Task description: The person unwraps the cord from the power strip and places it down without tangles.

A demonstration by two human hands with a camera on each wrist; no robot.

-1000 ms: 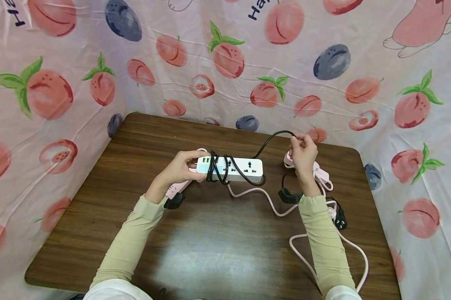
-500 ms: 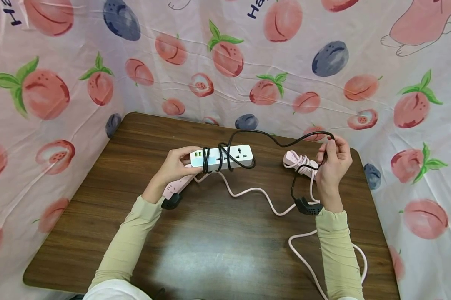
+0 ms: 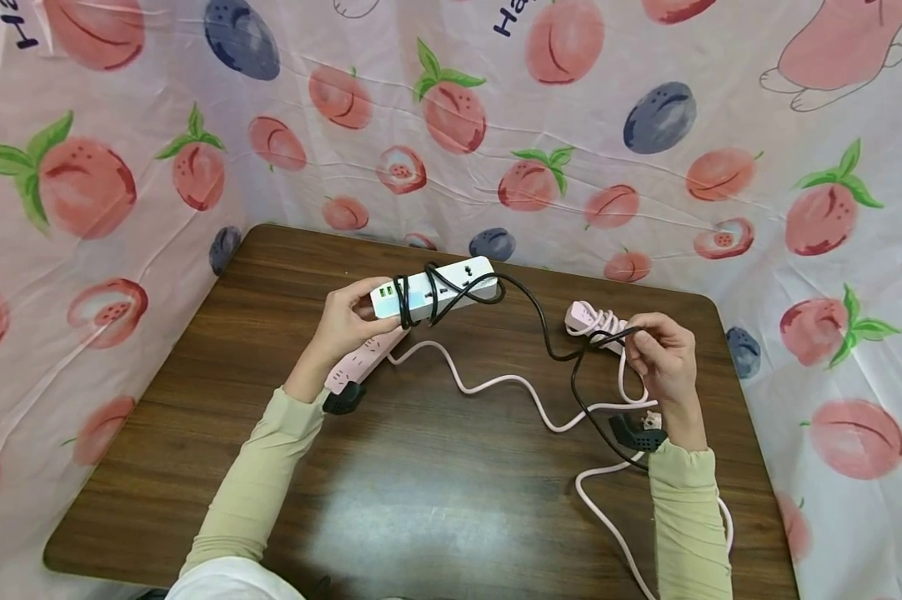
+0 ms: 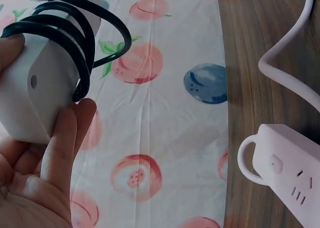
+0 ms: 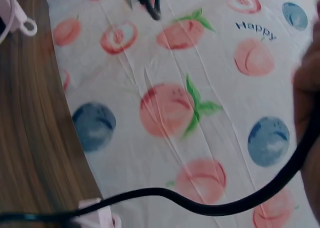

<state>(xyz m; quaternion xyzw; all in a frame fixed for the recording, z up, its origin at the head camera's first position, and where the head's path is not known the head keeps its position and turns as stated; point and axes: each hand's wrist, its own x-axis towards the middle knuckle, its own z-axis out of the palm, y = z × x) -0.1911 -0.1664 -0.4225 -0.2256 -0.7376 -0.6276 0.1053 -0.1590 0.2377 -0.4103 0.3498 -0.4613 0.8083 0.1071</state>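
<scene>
White strip (image 3: 421, 292), raised above the table (image 3: 271, 467), left of centre, left hand (image 3: 342, 325) gripping its left end; black cord (image 3: 561, 357), partly coiled round it, pinched by the right hand (image 3: 664, 354); I now see that hand nearer, the cord sagging lower; unwinding, I judge, unfinished; left pink strip (image 3: 364, 358); right pink strip (image 3: 582, 317).

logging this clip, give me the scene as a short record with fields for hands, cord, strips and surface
left hand: grips one end of white power strip
right hand: pinches black cord
cord: looped around white power strip
lying on table: pink power strip near left hand, cord-wrapped pink strip near right
backdrop: fruit-print sheet
</scene>
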